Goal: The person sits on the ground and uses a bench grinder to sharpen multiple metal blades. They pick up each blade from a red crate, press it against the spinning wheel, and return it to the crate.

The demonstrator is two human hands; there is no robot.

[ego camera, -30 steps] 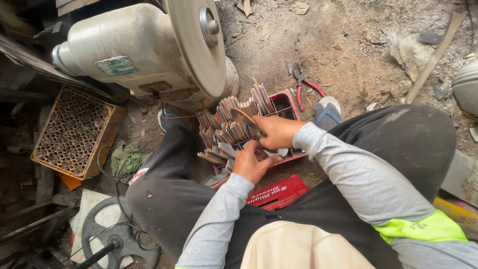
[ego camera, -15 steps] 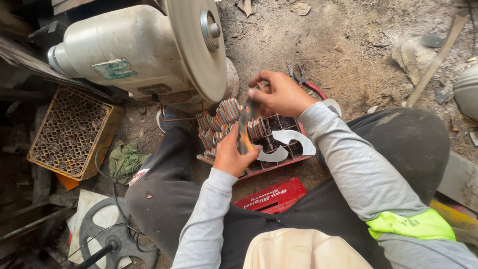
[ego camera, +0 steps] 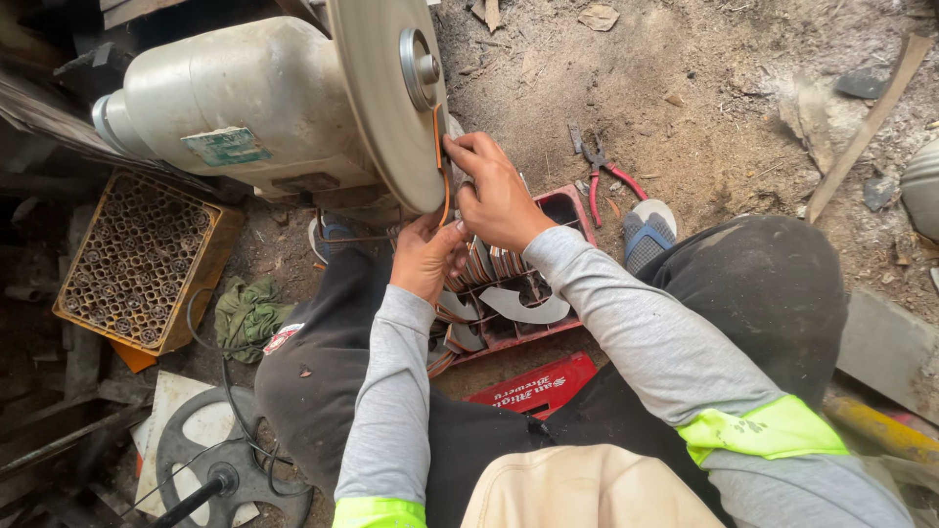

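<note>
A large grey grinding disc [ego camera: 377, 108] stands on edge, mounted on a pale motor housing [ego camera: 235, 108]. Both my hands hold a thin curved metal strip [ego camera: 442, 171] with an orange edge against the disc's rim. My right hand [ego camera: 494, 191] pinches its upper part and my left hand [ego camera: 425, 256] grips its lower end. Below my hands a red crate [ego camera: 567, 207] holds several flat crescent-shaped metal pieces [ego camera: 523, 308], some stacked upright. I sit on the ground with my knees on either side of the crate.
Red-handled pliers [ego camera: 602, 171] lie on the dirt beyond the crate, near my shoe [ego camera: 648, 230]. A yellow crate of tubes [ego camera: 137, 259], a green rag [ego camera: 249, 313] and a black wheel [ego camera: 230, 464] are at the left. Another red crate [ego camera: 538, 386] lies under my legs.
My hands lifted a metal strip out of the red crate and brought it up and left to the edge of the grinding disc.
</note>
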